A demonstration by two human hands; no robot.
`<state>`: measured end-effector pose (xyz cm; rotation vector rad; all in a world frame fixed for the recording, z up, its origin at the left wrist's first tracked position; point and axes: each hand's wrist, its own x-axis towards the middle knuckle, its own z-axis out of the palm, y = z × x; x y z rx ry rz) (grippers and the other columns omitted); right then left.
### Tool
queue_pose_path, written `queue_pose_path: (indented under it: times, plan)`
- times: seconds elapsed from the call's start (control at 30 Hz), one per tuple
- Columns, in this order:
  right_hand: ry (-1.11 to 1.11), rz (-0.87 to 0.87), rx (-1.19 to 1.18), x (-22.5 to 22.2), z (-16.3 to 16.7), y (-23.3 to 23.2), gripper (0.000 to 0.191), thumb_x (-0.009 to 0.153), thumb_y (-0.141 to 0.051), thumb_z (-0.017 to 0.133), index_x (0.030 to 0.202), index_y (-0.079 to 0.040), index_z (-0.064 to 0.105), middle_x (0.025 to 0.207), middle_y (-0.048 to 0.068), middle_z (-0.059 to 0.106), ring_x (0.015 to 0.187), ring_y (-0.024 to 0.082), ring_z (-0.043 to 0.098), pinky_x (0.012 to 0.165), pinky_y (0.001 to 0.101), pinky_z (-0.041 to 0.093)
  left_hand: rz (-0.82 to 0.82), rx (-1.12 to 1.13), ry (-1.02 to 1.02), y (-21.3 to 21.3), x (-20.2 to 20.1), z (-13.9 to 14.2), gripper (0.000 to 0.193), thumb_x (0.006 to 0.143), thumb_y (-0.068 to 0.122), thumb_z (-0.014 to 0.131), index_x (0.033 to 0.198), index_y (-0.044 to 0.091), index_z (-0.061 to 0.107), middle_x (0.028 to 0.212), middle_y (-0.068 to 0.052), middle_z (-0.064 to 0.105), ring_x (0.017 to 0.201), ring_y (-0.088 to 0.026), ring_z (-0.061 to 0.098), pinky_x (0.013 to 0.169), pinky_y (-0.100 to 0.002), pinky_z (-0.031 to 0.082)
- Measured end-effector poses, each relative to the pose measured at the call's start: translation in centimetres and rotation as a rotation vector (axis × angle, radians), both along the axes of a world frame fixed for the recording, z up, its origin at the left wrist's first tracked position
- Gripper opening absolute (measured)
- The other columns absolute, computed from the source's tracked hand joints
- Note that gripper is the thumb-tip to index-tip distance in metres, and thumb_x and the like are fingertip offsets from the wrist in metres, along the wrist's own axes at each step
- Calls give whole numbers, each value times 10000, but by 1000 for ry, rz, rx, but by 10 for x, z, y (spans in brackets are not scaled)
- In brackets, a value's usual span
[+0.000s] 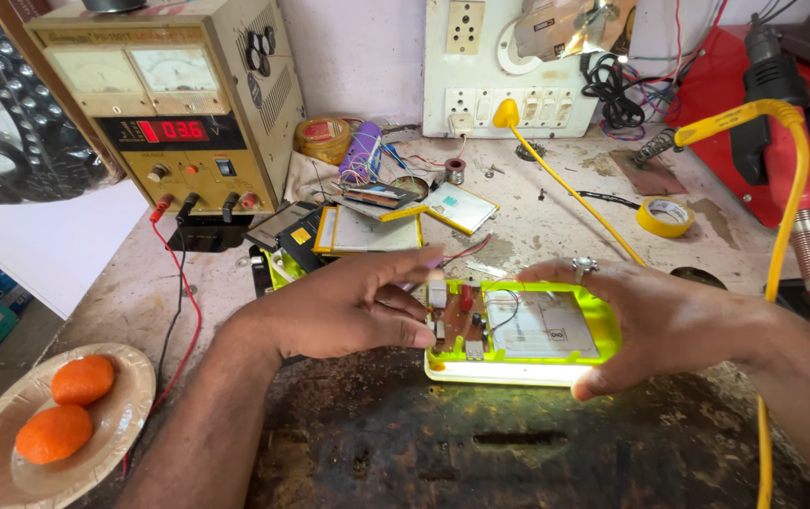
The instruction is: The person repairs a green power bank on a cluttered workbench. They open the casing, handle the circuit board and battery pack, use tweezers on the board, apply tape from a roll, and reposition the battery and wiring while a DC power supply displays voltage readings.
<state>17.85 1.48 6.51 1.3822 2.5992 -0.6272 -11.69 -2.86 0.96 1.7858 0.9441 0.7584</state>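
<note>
Power bank (523, 330) with a lime-yellow shell lies opened on the bench (556, 236) in front of me, its flat silver cell filling the right part and a small brown circuit board (457, 320) with red and white parts at the left end. My left hand (348, 306) rests at that end, fingers (414, 335) curled loosely, their tips touching the circuit board; whether they pinch anything I cannot tell. My right hand (669, 320), a ring on one finger, cups the case from the right, thumb under the near edge and fingers over the far rim, grasping it. A yellow cable (570, 188) runs behind; a paper plate (122, 405) with two orange sweets (70, 405) sits well apart to the left.
</note>
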Motion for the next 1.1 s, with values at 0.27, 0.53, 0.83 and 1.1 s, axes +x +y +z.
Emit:
queue_pose_path:
  times: [0.27, 0.53, 0.83, 1.1]
  plan:
    - [-42, -29, -29, 2, -1, -1, 1125, 577, -446, 962, 1524, -469, 356, 1102, 27, 747, 1041, 175, 684, 920, 342, 567, 588, 157, 22, -67, 49, -29, 808, 810, 173, 850, 1537, 98, 505, 1259, -112, 750, 1075, -153, 744, 963, -299, 589]
    - [67, 68, -26, 6, -4, 2, 1095, 548, -395, 929, 1503, -408, 393, 1081, 32, 767, 1027, 174, 676, 900, 345, 552, 675, 222, -278, -67, 69, -48, 648, 748, 83, 842, 1327, -40, 580, 1223, -137, 755, 1059, -137, 753, 910, -274, 613]
    - [-1, 4, 8, -1, -2, -3, 1088, 544, -425, 955, 1484, -384, 411, 1053, 33, 788, 1017, 168, 685, 898, 348, 555, 705, 243, -101, -63, 63, -47, 460, 756, 101, 856, 1156, -24, 665, 1012, -95, 806, 859, -134, 801, 778, -273, 658]
    - [-10, 11, 55, -1, -5, -2, 1113, 524, -435, 962, 1485, -346, 408, 1052, 69, 754, 1015, 180, 721, 888, 358, 551, 745, 370, -85, -66, 66, -50, 455, 781, 89, 831, 1192, -26, 672, 996, -121, 807, 891, -145, 819, 771, -279, 656]
